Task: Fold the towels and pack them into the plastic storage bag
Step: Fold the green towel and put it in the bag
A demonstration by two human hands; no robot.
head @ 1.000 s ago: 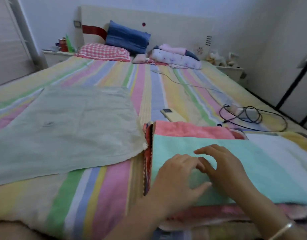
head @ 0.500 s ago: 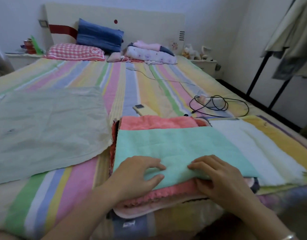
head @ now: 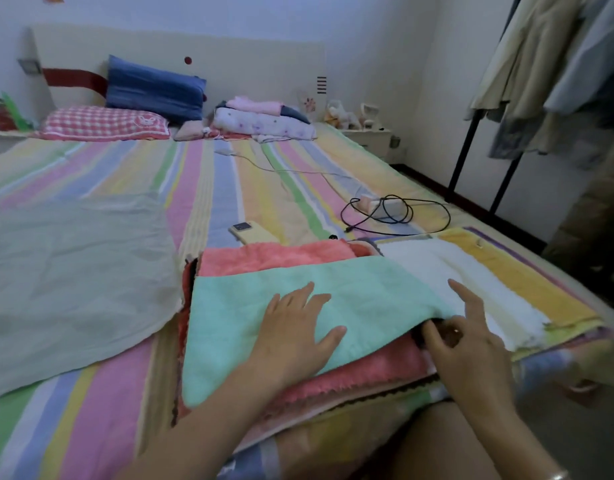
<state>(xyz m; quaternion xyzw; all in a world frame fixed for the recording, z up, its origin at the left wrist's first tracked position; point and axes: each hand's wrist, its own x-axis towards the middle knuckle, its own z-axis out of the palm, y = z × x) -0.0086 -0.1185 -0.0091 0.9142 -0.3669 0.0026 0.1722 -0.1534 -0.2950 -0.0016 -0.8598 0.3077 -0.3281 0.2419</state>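
Your left hand (head: 298, 336) is lying flat and wide on the mint-green terry towel (head: 236, 327), fingers spread, palm pressing near its middle. Your right hand (head: 470, 344) is working at that towel's right end. Its index finger is pointing straight away from you, while the thumb and other fingers are curling in at the corner, where a dark gap is showing underneath. I cannot tell whether they are actually pinching cloth or only nudging the edge.

The mint-green terry towel is sitting on top of a stack, over a fluffy coral-pink towel (head: 281, 258) that is showing beyond its far edge and below its near one. Its long axis is running left to right across you, roughly along the near edge of the pastel-striped bed (head: 229, 174), with the right end lying slightly farther from you than the left.

The pale grey-green, crinkled plastic storage bag (head: 73, 282) is lying spread flat to the left of the towel, its right edge meeting the stack's left side. Your left hand is therefore the nearer one to it, and your right hand is sitting at the towel's far end from it. Which way the bag's mouth is facing I cannot tell. A fold carrying the right end leftward, across the long axis, looks like the fitting move.

A thick white fluffy towel (head: 472, 285) is lying just right of the mint one, and a yellow-cased phone (head: 252, 233) just beyond it.
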